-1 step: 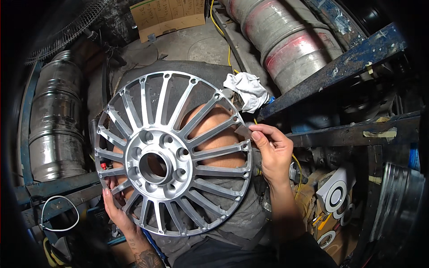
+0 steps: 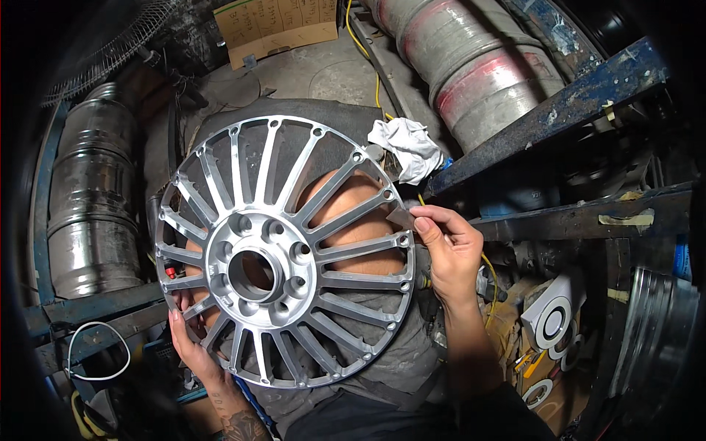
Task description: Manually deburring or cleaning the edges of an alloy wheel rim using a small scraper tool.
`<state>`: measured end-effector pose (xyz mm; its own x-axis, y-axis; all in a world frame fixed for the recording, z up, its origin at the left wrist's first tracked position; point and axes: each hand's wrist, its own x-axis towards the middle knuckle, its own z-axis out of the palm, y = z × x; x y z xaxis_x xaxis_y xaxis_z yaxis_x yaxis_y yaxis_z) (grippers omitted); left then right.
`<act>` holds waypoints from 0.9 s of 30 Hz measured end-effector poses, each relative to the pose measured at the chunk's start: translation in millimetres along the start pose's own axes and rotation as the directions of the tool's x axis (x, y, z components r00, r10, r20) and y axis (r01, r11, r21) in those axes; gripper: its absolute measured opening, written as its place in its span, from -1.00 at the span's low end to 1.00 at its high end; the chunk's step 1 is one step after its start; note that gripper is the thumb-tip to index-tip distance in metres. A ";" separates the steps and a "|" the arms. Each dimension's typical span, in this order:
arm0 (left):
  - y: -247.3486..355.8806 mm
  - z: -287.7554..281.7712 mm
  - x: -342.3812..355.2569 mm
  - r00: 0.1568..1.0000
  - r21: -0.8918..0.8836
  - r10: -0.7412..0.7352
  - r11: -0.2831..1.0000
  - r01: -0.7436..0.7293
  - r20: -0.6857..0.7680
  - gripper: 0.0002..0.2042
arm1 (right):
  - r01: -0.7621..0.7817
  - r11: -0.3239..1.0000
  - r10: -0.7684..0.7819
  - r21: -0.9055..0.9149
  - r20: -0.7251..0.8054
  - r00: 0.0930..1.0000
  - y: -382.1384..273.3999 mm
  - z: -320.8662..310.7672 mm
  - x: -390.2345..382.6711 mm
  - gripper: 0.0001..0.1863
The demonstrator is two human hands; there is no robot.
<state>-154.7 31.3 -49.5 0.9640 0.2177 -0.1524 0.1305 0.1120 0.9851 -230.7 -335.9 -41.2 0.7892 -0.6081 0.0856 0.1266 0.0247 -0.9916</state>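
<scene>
A silver many-spoked wheel face rests across my lap, its round hub hole facing up. My left hand grips its lower left rim, the thumb on the near side and the other fingers partly hidden behind the spokes. At the right rim, my right hand pinches a small grey piece that looks like folded sandpaper between thumb and forefinger. The piece lies against the rim beside a spoke's end hole. Bare knees and grey cloth show through the gaps between the spokes.
A crumpled white rag lies just beyond the right rim. Stacked metal wheel barrels stand left and far right, along blue metal rails. A yellow cable crosses the floor near a cardboard sheet.
</scene>
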 end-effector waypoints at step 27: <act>6.5 -12.9 9.9 0.996 -0.054 -0.092 0.994 0.091 -0.016 -0.49 | -0.047 0.998 0.050 0.034 -0.088 0.995 6.4 -5.7 -73.3 -0.84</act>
<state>-147.3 46.7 -45.6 0.9441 0.2217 -0.2438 0.2051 0.1837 0.9614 -291.2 -295.7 -54.4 0.7387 -0.6735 0.0273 0.1098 0.0803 -0.9907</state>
